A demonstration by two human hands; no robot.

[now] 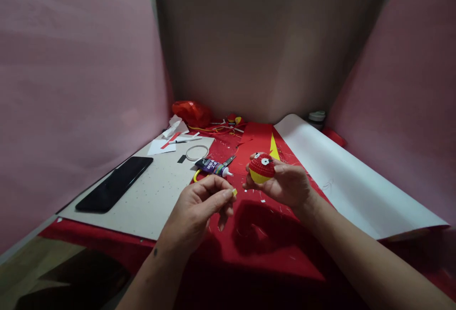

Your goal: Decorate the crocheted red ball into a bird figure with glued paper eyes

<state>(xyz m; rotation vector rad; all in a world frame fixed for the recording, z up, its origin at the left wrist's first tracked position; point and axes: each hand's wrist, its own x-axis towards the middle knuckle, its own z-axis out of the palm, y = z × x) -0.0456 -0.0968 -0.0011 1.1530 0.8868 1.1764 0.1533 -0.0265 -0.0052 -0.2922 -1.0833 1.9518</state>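
In my right hand (290,184) is a small round red and yellow figure (262,169) with two white eyes, its yellow half facing down. Thumb and forefinger of my left hand (203,205) pinch a tiny yellow piece (234,192), just left of the figure and a little lower. The two hands are apart. Beyond my left hand lies a dark glue tube (213,167) with a white nozzle pointing right. Scissors with a yellow handle (195,175) are partly hidden beneath the tube.
A black phone (114,184) lies on the grey board (153,205) at left, with a ring (197,153) and white paper (162,146) farther back. A large white sheet (349,182) covers the right side. Red corrugated paper (254,146) and a red bag (191,113) are farther off.
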